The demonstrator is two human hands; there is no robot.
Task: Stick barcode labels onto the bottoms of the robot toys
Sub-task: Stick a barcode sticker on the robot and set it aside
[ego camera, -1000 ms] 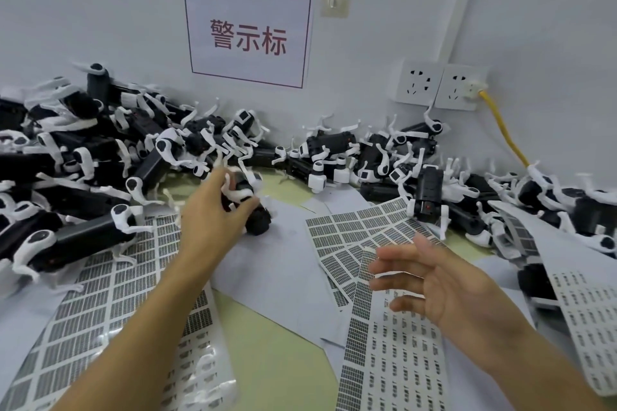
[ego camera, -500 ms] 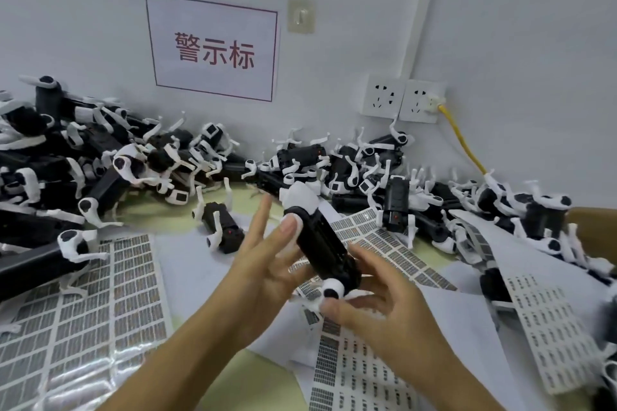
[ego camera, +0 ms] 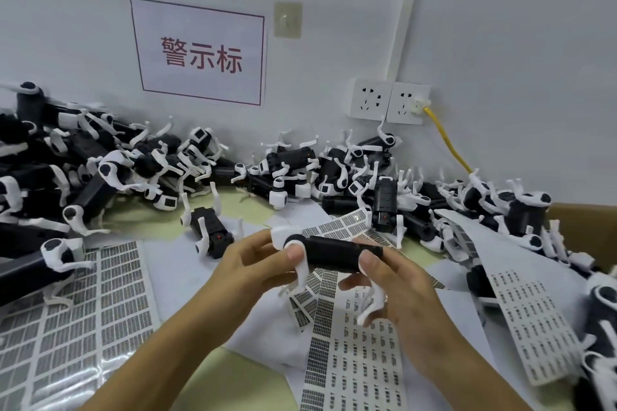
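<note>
Black robot toy (ego camera: 334,252) level between both hands, left hand (ego camera: 253,264) and right hand (ego camera: 397,290) fingers curled round its ends.

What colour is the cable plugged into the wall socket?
Yellow; the cable runs down from the right-hand socket, clearest in the head view.

We have one head-worn view only, looking forward and down, close over the pale green tabletop (ego camera: 230,207), facing the white red-lettered wall sign (ego camera: 200,52).
</note>
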